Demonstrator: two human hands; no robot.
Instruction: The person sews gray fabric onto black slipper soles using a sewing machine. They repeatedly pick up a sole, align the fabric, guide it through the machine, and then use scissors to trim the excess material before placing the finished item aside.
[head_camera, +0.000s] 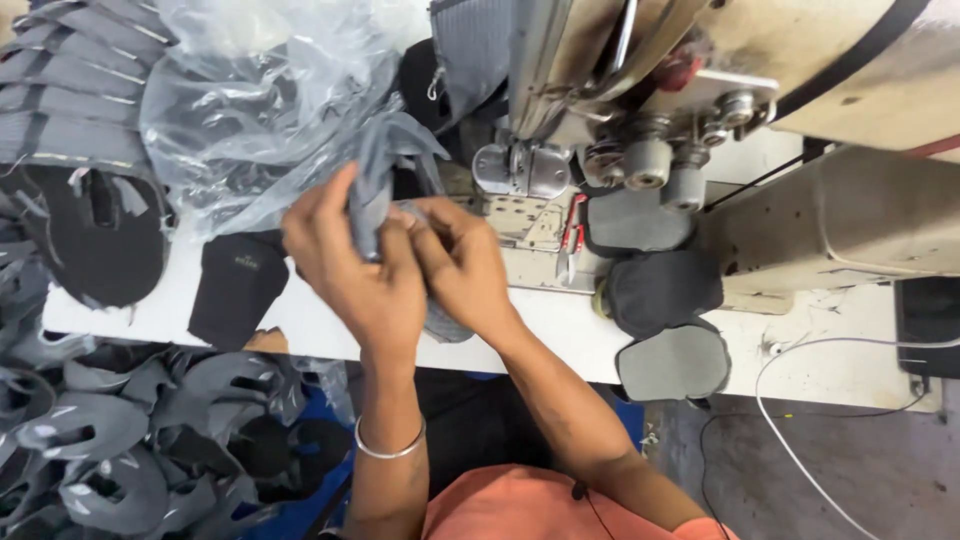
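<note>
Both hands, the left hand (350, 265) and right hand (465, 262), are closed around a grey fabric piece (378, 185) just left of the sewing machine (640, 120), where edges are best kept aligned.

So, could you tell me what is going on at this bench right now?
A person at a white table holds a grey fabric piece in both hands: the left hand wraps around it and the right hand pinches it beside the left. They work just in front of an industrial sewing machine. A clear plastic bag of grey pieces lies behind the hands, sewn dark and grey pieces trail from the machine, and more grey cut pieces are heaped at lower left.
</note>
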